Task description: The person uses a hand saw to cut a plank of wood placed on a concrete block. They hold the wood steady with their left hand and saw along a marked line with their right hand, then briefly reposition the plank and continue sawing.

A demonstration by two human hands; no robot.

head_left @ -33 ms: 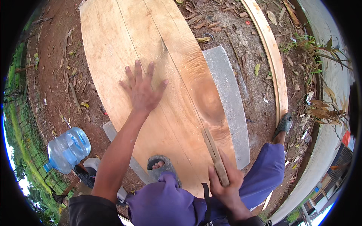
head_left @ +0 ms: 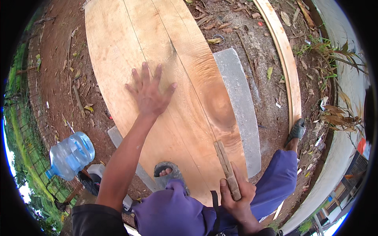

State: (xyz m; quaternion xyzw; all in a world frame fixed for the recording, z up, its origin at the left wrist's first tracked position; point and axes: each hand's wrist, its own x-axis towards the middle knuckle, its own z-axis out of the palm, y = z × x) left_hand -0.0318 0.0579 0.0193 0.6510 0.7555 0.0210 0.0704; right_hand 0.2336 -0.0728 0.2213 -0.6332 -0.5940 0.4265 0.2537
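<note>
A broad panel of light wood boards (head_left: 118, 35) lies before me, with dark seams along its length and a brown swirling knot at the right. My left hand (head_left: 152, 94) rests flat on it, palm down and fingers spread. My right hand (head_left: 239, 196) is wrapped round a narrow, worn wooden stick (head_left: 225, 161) with a lengthwise slit. The stick's far tip is over the panel beside the right-hand seam; whether it touches, I cannot tell. My foot in a grey sandal (head_left: 167, 175) stands on the panel's near end.
Grey slabs (head_left: 238, 90) show under the panel's sides. A long wooden board (head_left: 281, 55) lies on the ground at the right, by my other sandalled foot (head_left: 296, 131). A large clear blue water jug (head_left: 73, 155) lies left. A pale wall (head_left: 342, 165) runs along the far right.
My right hand and the wooden stick have shifted slightly toward me and to the right. My left hand stays in place on the panel.
</note>
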